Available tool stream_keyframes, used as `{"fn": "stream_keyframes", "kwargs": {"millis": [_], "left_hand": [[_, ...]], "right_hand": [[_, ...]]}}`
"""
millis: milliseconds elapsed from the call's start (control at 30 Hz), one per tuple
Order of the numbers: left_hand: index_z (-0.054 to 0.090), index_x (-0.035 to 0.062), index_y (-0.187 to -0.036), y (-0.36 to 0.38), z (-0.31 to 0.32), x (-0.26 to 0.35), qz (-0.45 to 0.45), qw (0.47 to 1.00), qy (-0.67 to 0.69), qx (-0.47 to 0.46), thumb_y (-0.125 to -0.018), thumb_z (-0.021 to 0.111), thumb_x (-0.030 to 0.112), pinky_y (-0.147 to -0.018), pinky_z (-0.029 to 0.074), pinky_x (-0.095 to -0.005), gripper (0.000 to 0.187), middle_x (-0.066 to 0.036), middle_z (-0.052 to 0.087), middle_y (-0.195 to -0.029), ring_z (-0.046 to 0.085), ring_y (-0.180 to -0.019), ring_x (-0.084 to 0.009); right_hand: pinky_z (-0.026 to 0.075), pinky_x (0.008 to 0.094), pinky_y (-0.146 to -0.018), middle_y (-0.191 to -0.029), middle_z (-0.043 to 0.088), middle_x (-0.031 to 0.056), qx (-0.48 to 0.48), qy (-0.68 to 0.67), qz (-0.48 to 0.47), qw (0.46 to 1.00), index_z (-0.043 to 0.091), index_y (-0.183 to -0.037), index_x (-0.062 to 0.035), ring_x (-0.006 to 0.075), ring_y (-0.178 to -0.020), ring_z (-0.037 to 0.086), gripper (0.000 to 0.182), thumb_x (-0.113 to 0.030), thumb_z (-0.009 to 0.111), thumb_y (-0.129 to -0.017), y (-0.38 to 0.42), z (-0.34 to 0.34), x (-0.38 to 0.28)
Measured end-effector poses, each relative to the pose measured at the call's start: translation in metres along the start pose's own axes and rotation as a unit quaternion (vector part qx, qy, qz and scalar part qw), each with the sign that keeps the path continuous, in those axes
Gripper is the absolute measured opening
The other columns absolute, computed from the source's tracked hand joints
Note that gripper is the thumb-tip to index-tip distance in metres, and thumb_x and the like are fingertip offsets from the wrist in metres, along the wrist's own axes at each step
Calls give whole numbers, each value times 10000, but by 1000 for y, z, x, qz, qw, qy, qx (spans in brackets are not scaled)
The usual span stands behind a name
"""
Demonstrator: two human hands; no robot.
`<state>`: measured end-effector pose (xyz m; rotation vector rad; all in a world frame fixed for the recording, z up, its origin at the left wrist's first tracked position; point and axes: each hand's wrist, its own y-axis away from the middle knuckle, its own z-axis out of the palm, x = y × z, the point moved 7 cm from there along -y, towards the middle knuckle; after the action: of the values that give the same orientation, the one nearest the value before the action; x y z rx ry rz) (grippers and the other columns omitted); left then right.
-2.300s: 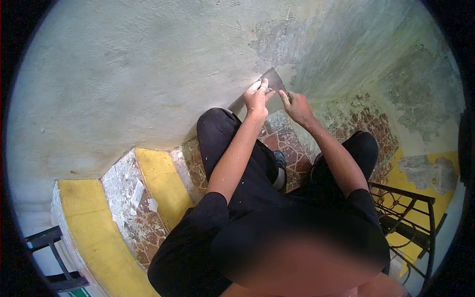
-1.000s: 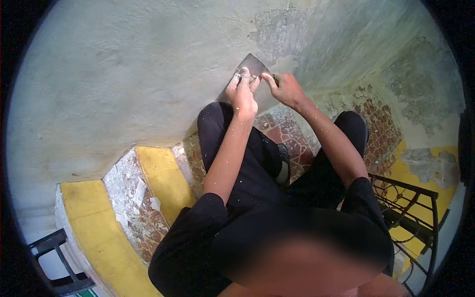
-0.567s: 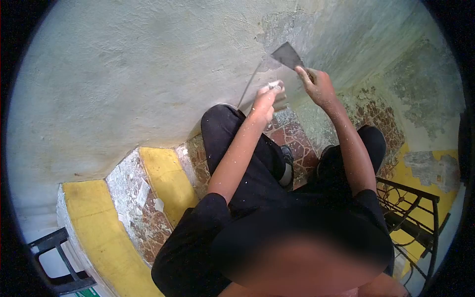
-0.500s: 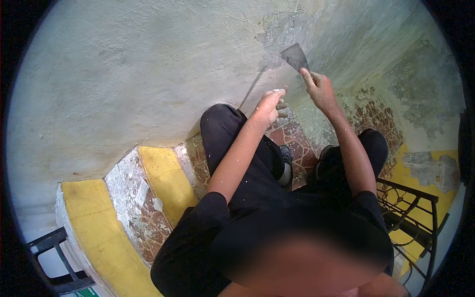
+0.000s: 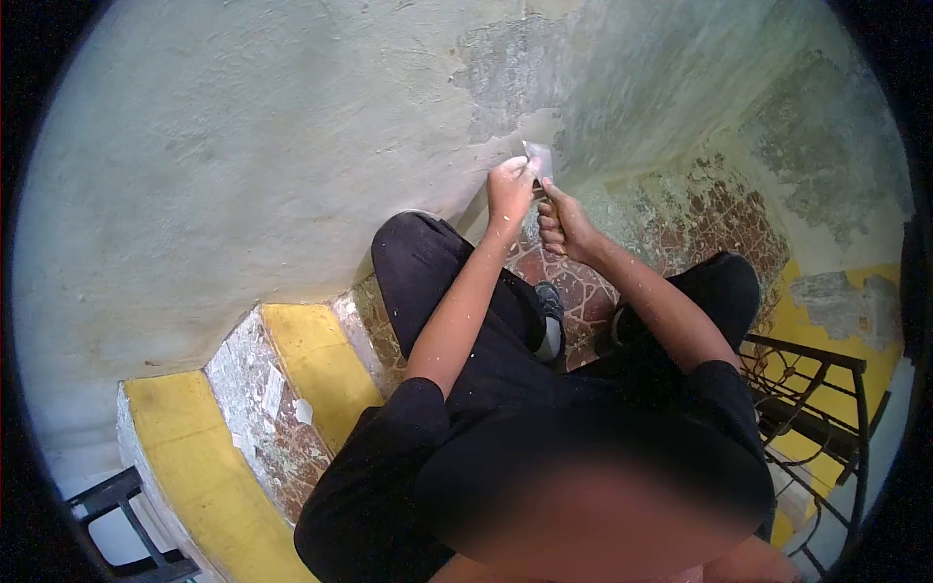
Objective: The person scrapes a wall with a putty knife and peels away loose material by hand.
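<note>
My right hand (image 5: 571,225) is closed around the handle of a scraper (image 5: 544,156) with a flat metal blade. The blade points up towards the wall (image 5: 292,146). At the blade, my left hand (image 5: 510,194) has its fingers bent and pressed together on it; the fingertips look whitish with dust. Just above the hands, the wall shows a rough grey patch (image 5: 510,78) where the surface layer is gone. Pale specks are scattered over both forearms.
Yellow-edged steps (image 5: 180,418) descend at the left, with white flakes (image 5: 303,412) on them. Brown patterned tiles (image 5: 578,282) lie between my legs. A black metal railing (image 5: 812,418) stands at the right, beside a yellow, peeling wall area (image 5: 792,335).
My right hand has come down and left with the scraper. My left hand has moved slightly left and up, and its fingers have gone from apart to closed on the blade.
</note>
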<state>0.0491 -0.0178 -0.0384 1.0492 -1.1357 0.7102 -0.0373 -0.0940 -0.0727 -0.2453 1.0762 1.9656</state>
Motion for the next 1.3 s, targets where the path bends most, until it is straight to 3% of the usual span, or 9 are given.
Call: {"fn": "stream_keyframes", "kwargs": {"millis": [67, 267, 533, 767, 967, 1133, 1200, 1233, 1300], "left_hand": [[691, -66, -1185, 4, -12, 21, 125, 984, -54, 114, -946, 743, 204, -558, 547, -262, 364, -124, 755, -934, 710, -730, -144], [726, -34, -1194, 18, -12, 51, 209, 950, -150, 176, -928, 760, 203, -658, 542, -276, 358, -92, 786, -921, 660, -787, -63], [754, -51, -1078, 22, -11, 69, 229, 920, -251, 194, -929, 724, 158, -645, 540, -328, 259, -153, 773, -822, 700, -714, -123], [730, -51, -959, 11, -10, 69, 280, 874, -331, 219, -883, 691, 84, -634, 517, -385, 159, -252, 687, -744, 719, -681, -249], [724, -62, -910, 0, -2, 59, 289, 884, -278, 241, -864, 685, 90, -664, 531, -441, 164, -281, 688, -785, 724, -734, -391], [673, -66, -810, -6, 1, 53, 252, 917, -220, 217, -872, 670, 92, -621, 523, -437, 170, -249, 676, -711, 701, -662, -383], [631, -74, -783, -6, 6, 54, 284, 921, -169, 206, -897, 633, 89, -606, 508, -436, 200, -240, 671, -703, 717, -651, -320], [604, -85, -733, 4, 7, 61, 277, 928, -158, 192, -879, 611, 97, -599, 478, -515, 233, -303, 622, -711, 686, -714, -450], [594, -69, -768, 4, 6, 59, 295, 925, -139, 194, -899, 618, 118, -565, 451, -481, 229, -294, 609, -711, 690, -675, -404]], "right_hand": [[185, 305, -322, -528, 258, -71, 6, -3, -5, 1000, 314, -692, -226, 111, -351, 211, 584, -713, 433, -992, 2, 14, -5], [166, 282, -315, -521, 259, -83, -24, -35, 4, 999, 324, -694, -227, 90, -348, 198, 618, -785, 411, -947, -17, 30, -11], [198, 267, -295, -458, 277, -80, -85, -48, 11, 995, 295, -601, -243, 85, -308, 224, 697, -869, 325, -907, -35, 49, -3], [227, 279, -278, -438, 308, -61, -109, -22, -4, 994, 375, -596, -205, 103, -290, 264, 682, -771, 286, -966, -43, 57, -8], [233, 281, -248, -452, 396, -32, -102, 13, -43, 994, 502, -682, -161, 112, -278, 285, 704, -771, 288, -963, -53, 34, -7], [254, 292, -245, -462, 432, -26, -67, 22, -79, 994, 563, -759, -143, 134, -276, 306, 709, -752, 276, -983, -33, 27, -25], [263, 292, -250, -465, 437, -25, -62, 34, -80, 994, 563, -767, -143, 136, -281, 319, 703, -744, 276, -989, -26, 26, -34], [273, 291, -255, -469, 442, -24, -43, 27, -76, 996, 563, -775, -142, 139, -287, 331, 697, -737, 275, -996, -21, 28, -28], [272, 292, -254, -484, 461, -19, -23, 14, -85, 996, 567, -771, -140, 140, -290, 339, 685, -722, 291, -1003, -9, 42, -30]]}}
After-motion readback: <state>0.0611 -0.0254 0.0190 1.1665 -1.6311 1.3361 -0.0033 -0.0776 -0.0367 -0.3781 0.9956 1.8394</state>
